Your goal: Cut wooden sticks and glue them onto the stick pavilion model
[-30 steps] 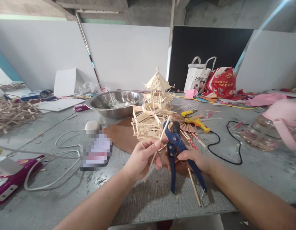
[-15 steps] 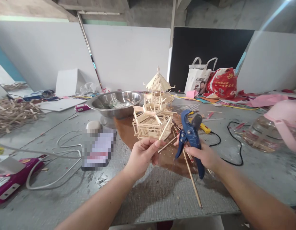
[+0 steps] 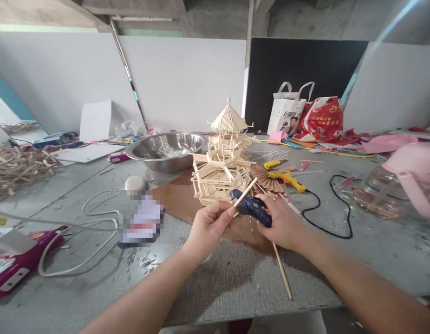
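Observation:
My left hand (image 3: 207, 228) pinches a short wooden stick (image 3: 245, 192) between thumb and fingers, the stick pointing up and right. My right hand (image 3: 283, 223) is closed round blue cutters (image 3: 250, 207), whose head meets the stick just in front of my left fingers. A long thin stick (image 3: 282, 270) runs down from under my right hand toward the table's near edge. Right behind both hands stands a pagoda model built of small sticks (image 3: 222, 160) on a brown mat (image 3: 175, 195).
A steel bowl (image 3: 166, 149) sits behind the model. A yellow glue gun (image 3: 286, 179) with a black cord (image 3: 326, 215) lies to the right. A pink-lidded jar (image 3: 403, 185) is at far right, a magenta tool (image 3: 16, 264) and white cable at left, stick scraps (image 3: 16, 167) far left, bags (image 3: 307, 116) at back.
My right hand swung the cutters out to the right, then brought them back down and left until their head closed onto the stick in my left hand. My left hand barely moved.

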A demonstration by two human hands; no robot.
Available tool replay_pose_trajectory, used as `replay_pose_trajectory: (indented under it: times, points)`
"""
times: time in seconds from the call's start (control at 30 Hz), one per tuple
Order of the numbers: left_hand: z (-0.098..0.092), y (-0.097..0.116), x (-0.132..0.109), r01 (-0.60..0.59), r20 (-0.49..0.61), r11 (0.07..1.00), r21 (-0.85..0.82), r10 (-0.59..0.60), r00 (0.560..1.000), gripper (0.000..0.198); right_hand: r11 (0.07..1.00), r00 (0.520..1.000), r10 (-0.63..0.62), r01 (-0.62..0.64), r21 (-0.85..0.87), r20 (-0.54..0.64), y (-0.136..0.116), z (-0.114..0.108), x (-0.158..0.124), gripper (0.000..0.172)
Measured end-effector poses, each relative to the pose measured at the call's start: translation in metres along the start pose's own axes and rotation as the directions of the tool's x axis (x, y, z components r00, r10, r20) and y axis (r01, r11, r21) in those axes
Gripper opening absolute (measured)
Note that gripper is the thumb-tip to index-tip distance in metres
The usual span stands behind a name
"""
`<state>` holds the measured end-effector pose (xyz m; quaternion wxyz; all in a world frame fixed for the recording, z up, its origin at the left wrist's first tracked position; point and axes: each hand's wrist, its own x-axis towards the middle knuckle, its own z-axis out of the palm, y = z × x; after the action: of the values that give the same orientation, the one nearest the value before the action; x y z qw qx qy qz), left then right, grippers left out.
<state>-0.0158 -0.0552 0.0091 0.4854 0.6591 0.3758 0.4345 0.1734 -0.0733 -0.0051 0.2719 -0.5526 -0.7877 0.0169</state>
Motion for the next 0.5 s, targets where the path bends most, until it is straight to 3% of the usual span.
replay_pose_trajectory:
  times: [0.5]
  points:
    - [0.0,-0.013,0.001,-0.057,0.091,0.998,0.022,0.055,0.994,0.02,1.0,0.995,0.01,-0.01,-0.001,0.101,-0.008,-0.002,-0.001,0.042]
